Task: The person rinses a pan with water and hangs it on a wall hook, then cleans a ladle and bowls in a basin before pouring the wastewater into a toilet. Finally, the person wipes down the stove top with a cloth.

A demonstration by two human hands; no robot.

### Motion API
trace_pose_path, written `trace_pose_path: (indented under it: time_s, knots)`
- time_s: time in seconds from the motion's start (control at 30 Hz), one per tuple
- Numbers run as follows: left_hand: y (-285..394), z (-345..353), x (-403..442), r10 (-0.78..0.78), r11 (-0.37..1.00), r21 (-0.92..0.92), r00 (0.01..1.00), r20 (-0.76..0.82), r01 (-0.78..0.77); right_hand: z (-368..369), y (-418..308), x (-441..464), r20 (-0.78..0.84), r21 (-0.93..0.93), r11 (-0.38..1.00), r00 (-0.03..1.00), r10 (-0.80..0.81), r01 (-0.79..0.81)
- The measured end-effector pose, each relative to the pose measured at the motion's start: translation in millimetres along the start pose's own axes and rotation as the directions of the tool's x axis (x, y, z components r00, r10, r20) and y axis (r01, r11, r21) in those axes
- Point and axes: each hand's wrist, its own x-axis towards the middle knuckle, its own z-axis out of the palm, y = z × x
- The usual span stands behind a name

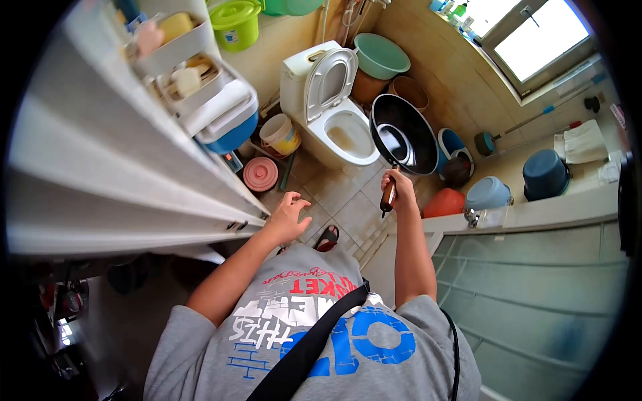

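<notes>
My right hand [399, 186] is wrapped round the brown handle of a black wok [418, 130]. The pan is raised over the floor with its dark, glossy inside facing me, just right of the toilet [340, 134]. A bright reflection shows in the pan. My left hand [286, 217] holds nothing; its fingers are apart and slightly curled, in the air above the tiled floor. Nearest to it is a round pink lid or tub [261, 174]. The toilet's lid is up, and its bowl shows a brownish stain.
A doorframe and white curtain-like surface [120, 180] run along my left. A glass-panelled door [535, 294] stands at right. Near the walls are a yellow-white bucket [279, 136], a green basin [381, 56], a blue basin [488, 193] and a dark blue bucket [546, 175].
</notes>
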Motion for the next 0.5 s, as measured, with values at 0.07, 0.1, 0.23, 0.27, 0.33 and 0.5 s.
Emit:
trace_pose_path:
  time_s: [0.07, 0.1, 0.23, 0.27, 0.33, 0.5]
  knots:
    - [-2, -2, -29, -0.007, 1.000, -0.018, 1.000, 0.025, 0.007, -8, 19, -32, 0.078, 0.104, 0.994, 0.996, 0.035, -0.043]
    - [-5, -6, -45, 0.002, 1.000, -0.010, 1.000, 0.026, -0.001, -3, 30, -51, 0.102, 0.108, 0.992, 0.993, 0.054, -0.065]
    - [-19, -9, -102, 0.022, 1.000, -0.012, 1.000, 0.022, -0.022, -18, 97, -94, 0.099, 0.137, 0.971, 0.978, 0.181, -0.194]
    - [-20, -10, -117, 0.011, 0.999, -0.041, 0.999, 0.039, -0.009, -23, 117, -103, 0.071, 0.092, 0.978, 0.981, 0.179, -0.186]
    - [-27, -10, -155, 0.026, 0.998, -0.053, 0.999, 0.024, -0.024, -20, 156, -130, 0.023, -0.015, 0.982, 0.982, 0.190, -0.190]
    - [-47, 1, -267, -0.020, 0.992, -0.126, 0.993, -0.119, 0.005, -39, 268, -183, 0.030, -0.137, 0.905, 0.912, 0.409, -0.402]
